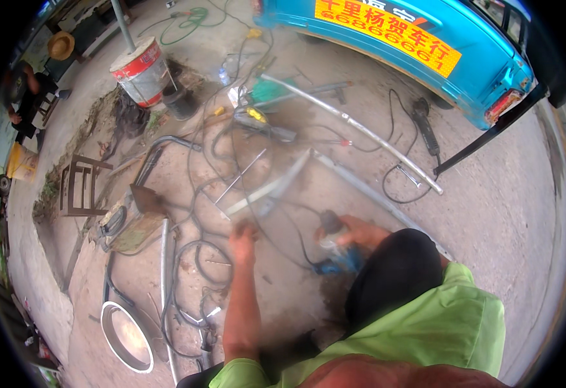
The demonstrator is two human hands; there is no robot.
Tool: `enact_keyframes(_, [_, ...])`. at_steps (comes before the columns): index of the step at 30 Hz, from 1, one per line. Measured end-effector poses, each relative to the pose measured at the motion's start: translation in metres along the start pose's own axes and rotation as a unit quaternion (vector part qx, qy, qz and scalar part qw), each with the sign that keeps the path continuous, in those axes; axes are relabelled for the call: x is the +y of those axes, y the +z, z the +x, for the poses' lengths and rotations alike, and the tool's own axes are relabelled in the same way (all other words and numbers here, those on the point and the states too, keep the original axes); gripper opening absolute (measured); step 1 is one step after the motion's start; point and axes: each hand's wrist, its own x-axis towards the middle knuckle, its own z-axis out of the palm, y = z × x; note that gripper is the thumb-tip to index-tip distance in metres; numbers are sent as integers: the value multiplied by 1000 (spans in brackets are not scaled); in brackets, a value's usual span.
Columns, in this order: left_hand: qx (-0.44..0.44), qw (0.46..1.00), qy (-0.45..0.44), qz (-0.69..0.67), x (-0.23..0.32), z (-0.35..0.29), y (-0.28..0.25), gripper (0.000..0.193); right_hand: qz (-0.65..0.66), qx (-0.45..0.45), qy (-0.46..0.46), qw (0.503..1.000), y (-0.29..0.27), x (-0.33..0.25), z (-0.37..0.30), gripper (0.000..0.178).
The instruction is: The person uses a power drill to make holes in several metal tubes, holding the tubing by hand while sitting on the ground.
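My left hand (pixel 243 238) is low over the ground with its fingers curled, just below the near end of a pale metal tube (pixel 267 191). Whether anything is between the fingers is hidden. That tube meets a longer grey tube (pixel 373 191) at a far corner, forming a V-shaped frame. My right hand (pixel 362 234) grips a blurred, corded power tool (pixel 331 240) with a dark upper end, pale middle and blue lower part. Its exact kind cannot be made out. My bent knee (pixel 396 268) in dark trousers stands beside this hand and hides part of the frame.
Tangled cables (pixel 199 242) lie left of my left hand, near a welding machine (pixel 134 223) and white-rimmed basin (pixel 126 336). Further off are a long pipe (pixel 360 126), an angle grinder (pixel 426 126), a blue truck (pixel 386 32), a pole-holding bucket (pixel 142 71) and a seated person (pixel 27 97).
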Motion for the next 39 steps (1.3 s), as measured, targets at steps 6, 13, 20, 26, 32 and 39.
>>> enact_keyframes(6, [-9, 1000, 3, -10, -2, 2, -3, 39, -5, -17, -4, 1000, -1, -1, 2, 66])
enact_keyframes(13, [-5, 1000, 1, 1, -2, 0, -1, 40, 0, -10, 5, 1000, 0, -4, 2, 64])
enact_keyframes(20, [-5, 1000, -4, 4, 1, -2, 1, 43, -6, -13, 0, 1000, -3, 0, 3, 64])
enact_keyframes(26, [-7, 1000, 2, 11, -4, 1, -1, 43, 1, -12, 0, 1000, -3, 2, 4, 63])
enact_keyframes(32, [-12, 1000, 0, 8, -1, -1, 0, 41, -2, -12, -7, 1000, -2, 0, 4, 63])
enact_keyframes(39, [-11, 1000, 6, 11, -5, 3, -2, 40, -6, -8, -6, 1000, -3, 2, 4, 63])
